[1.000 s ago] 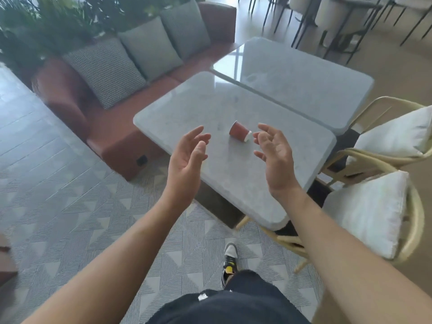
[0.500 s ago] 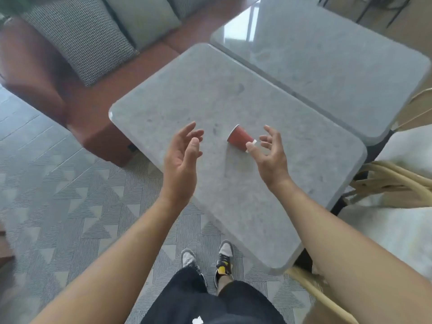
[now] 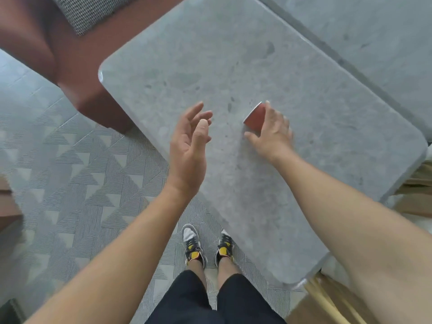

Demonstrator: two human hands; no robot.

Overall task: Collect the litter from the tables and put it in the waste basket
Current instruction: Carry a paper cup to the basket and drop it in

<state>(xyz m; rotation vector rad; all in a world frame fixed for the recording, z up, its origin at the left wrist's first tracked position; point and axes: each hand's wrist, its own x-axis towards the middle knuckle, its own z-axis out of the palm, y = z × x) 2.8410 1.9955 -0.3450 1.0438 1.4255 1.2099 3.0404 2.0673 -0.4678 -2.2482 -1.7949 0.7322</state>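
Our right hand (image 3: 272, 129) lies over the red paper cup (image 3: 254, 118), which rests on its side near the middle of the near table (image 3: 210, 66), white rim towards the sofa (image 3: 77, 73). The fingers drape across the cup's far side while the thumb reaches out below it, apart from the wall. We cannot tell whether the grip has closed, because the hand is blurred and covers most of the cup. Our left hand (image 3: 189, 141) hovers over the table's near edge, fingers relaxed and spread, palm turned inward, holding nothing.

We judge the main risk to be the cup rolling. It is light, round and on smooth stone, so a glancing touch could send it in an arc towards the table edge and the patterned rug (image 3: 70, 183). A hard squeeze could crush the thin wall, and any dregs inside could spill.

The cup's base and inside are hidden under the hand, so we cannot say whether it is empty. The waste basket is nowhere in view. The second table (image 3: 374, 31) is cut off at the top right, so any litter there stays unseen
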